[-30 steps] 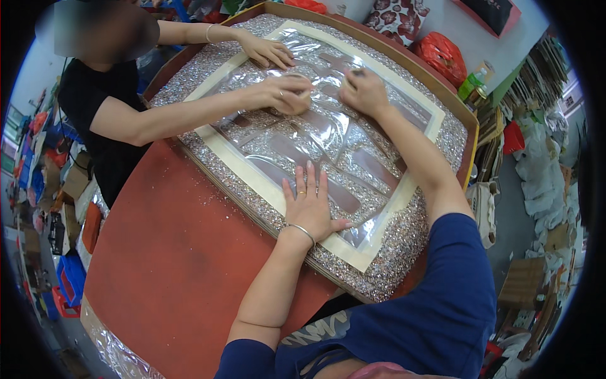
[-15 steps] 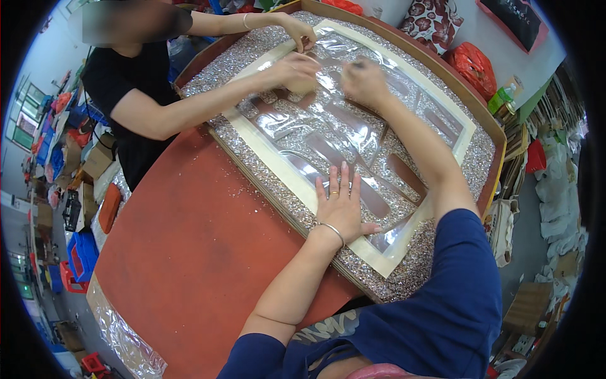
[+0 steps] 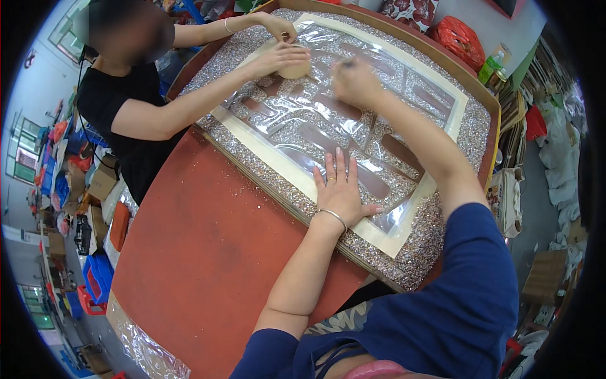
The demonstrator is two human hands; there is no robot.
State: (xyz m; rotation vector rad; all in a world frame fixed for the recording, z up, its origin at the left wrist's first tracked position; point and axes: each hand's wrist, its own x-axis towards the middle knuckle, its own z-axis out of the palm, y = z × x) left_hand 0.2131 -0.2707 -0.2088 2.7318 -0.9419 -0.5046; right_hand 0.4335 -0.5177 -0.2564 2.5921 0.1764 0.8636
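A clear plastic sheet (image 3: 328, 140) with dark elongated shapes and a cream border (image 3: 265, 150) lies over a layer of small sparkling stones (image 3: 416, 237). My left hand (image 3: 341, 194) rests flat on its near edge, fingers spread, a bracelet at the wrist. Over the sheet's far half, my right hand (image 3: 358, 82) is curled and smeared by motion. A small dark tip shows at its fingers, too blurred to name. Across from me, a co-worker's hand (image 3: 283, 58) is at a round beige piece (image 3: 294, 69) on the sheet; their other hand (image 3: 278, 26) is pinched at the far border.
A raised wooden rim (image 3: 489, 161) bounds the stones at the far and right sides. The red-brown tabletop (image 3: 214, 252) with scattered stones extends to the near left. Beyond the rim are a red plastic bag (image 3: 457, 44) and a green-labelled bottle (image 3: 491, 67). A co-worker (image 3: 126, 88) stands at the left.
The whole view has shifted slightly. My right hand stays curled and blurred over the sheet, a little nearer its middle. My left hand keeps its place on the border.
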